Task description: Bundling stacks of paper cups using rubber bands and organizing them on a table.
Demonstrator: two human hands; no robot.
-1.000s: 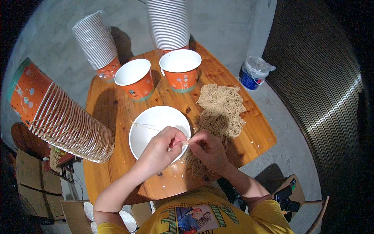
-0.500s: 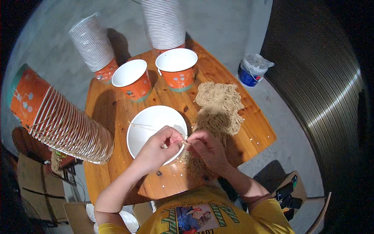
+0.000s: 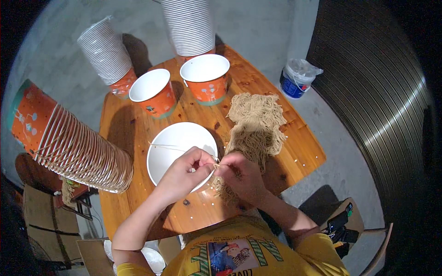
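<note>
At the right rim of a white-lined paper bucket, my left hand and my right hand meet, fingertips pinched on a thin tan cord. A pale length of cord stretches across the bucket's opening and sticks out past its left side. Whether it is one piece with the cord in my fingers is hidden by my left hand. Beyond my right hand lies a tangled pile of tan cords, with loose strands trailing down beneath that hand.
Two orange buckets stand upright at the table's far side. Behind them rise wrapped bucket stacks. A tilted stack of buckets strung with cords leans at left. On the floor, right, sits a blue pail; ribbed metal sheeting curves beyond.
Both hands stay pinched together at the bucket's rim, with small finger movements on the cord. The whole view has shifted slightly; the buckets and cord pile remain in place.
</note>
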